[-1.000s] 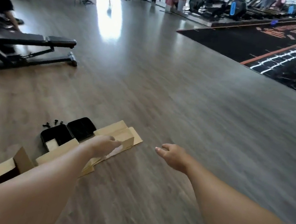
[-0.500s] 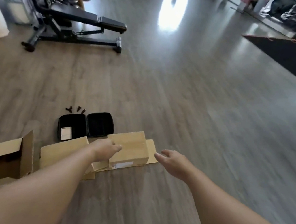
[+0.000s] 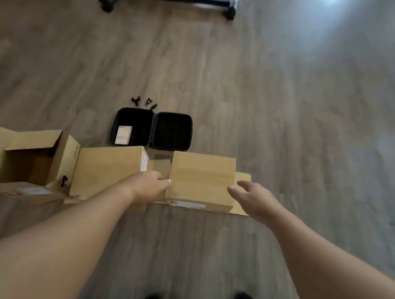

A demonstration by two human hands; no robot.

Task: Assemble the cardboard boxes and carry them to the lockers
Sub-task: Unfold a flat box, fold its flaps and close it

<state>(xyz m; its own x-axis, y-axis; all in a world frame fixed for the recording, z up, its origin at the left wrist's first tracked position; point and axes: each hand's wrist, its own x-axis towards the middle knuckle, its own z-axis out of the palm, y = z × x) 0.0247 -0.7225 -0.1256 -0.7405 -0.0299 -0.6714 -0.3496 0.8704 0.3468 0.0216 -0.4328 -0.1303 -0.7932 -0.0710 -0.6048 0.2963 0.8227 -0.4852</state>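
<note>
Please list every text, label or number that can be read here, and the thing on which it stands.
No text can be read.
Label on the closed box: blurred.
Label on the middle box: blurred.
Red and white label on the flap: blurred.
White card in the black case: too small.

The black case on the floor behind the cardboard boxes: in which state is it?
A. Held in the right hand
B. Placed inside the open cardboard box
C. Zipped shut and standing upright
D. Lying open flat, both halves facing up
D: the black case lies opened flat on the floor, both halves facing up, with a white card in its left half.
</note>
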